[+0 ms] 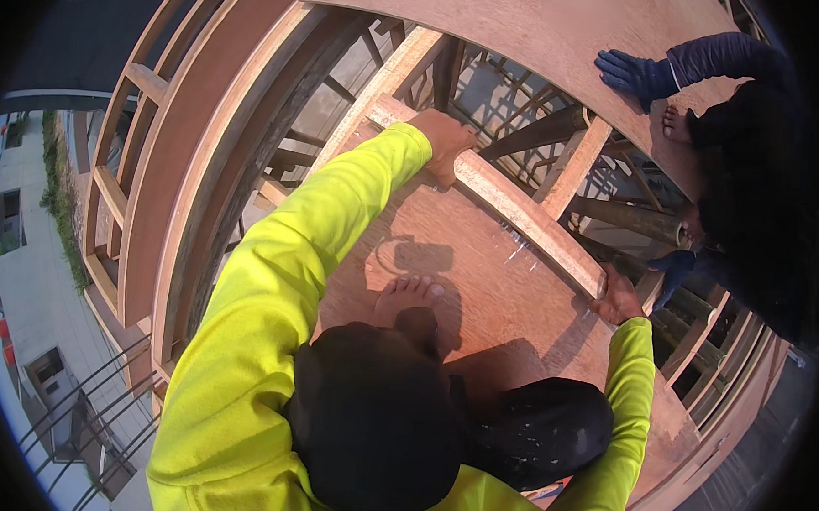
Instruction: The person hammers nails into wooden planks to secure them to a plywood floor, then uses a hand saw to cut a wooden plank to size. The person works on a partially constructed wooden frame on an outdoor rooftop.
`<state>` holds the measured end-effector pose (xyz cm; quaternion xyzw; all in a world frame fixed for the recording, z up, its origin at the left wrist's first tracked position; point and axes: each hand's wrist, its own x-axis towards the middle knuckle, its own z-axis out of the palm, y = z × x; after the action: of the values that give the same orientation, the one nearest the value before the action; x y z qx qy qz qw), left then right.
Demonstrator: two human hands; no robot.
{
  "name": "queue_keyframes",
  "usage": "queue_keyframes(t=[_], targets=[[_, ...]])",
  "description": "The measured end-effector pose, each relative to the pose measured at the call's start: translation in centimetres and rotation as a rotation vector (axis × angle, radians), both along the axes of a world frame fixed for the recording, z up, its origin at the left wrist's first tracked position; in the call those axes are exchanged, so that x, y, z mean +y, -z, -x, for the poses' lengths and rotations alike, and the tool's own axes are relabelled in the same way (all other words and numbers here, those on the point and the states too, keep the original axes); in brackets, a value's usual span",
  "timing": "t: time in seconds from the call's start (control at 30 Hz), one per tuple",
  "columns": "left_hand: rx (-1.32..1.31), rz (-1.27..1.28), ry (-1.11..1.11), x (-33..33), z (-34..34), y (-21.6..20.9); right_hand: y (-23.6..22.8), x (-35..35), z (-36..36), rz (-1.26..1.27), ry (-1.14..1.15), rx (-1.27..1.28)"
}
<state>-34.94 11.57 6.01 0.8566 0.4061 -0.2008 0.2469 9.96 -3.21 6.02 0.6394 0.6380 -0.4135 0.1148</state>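
Head view, looking down: person in bright yellow sleeves (251,322) works over a plywood panel (466,226), one bare foot (412,301) set on it. Wooden beam (530,211) lies slantwise along the panel's far edge, running from upper left to lower right beside the open framing; cannot tell whether it rests fully on the panel or is slightly raised. Left hand (444,146) grips the beam near its upper-left end, fingers wrapped over the top, a short length of timber sticking out past them. Right hand (620,298) is at the opposite, lower-right end, fingers curled about the tip; their exact hold is partly hidden. Beyond the beam, a cross timber (575,167) meets its far side at an angle, round poles (626,217) showing lower down in the gap. Larger plywood sheet (493,17) spans the top. Co-worker in dark clothing at right: one blue-gloved hand (632,76) spread flat on that sheet, the other (672,267) lower, near the person's right hand, its grasp unclear. To the left, curved formwork (190,145) with ribbed timber framing; thin dark rods (83,406) at lower left, pale paved ground (34,276) far below.
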Motion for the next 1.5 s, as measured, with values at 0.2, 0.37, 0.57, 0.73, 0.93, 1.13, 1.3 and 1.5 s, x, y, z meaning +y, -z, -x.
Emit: queue_keyframes(t=[0.2,0.37,0.57,0.73,0.93,1.13,1.3,1.5], targets=[[0.03,0.078,-0.021,0.9,-1.1,-0.2,-1.2,-0.2,0.1,-0.084,-0.125,-0.155],[0.078,0.18,-0.04,1.3,-1.8,0.5,-0.6,-2.1,0.3,-0.156,-0.144,-0.084],[-0.009,0.271,0.041,0.7,-6.7,2.4,-0.4,-1.6,0.2,-0.1,-0.11,-0.033],[-0.167,0.429,0.072,0.7,-9.8,3.0,0.0,-3.5,0.0,-0.259,-0.165,-0.048],[-0.15,0.74,-0.009,1.7,-11.8,5.2,-0.6,-2.2,0.1,-0.097,-0.15,-0.028],[-0.15,0.953,-0.012,2.4,-12.6,6.9,0.1,-1.2,-0.6,-0.099,-0.156,0.055],[-0.041,0.912,0.06,3.3,-13.5,4.8,1.0,-2.0,-1.2,-0.158,-0.166,0.087],[-0.145,0.974,-0.046,3.1,-11.8,6.2,0.8,-1.1,-0.3,-0.104,-0.179,0.059]])
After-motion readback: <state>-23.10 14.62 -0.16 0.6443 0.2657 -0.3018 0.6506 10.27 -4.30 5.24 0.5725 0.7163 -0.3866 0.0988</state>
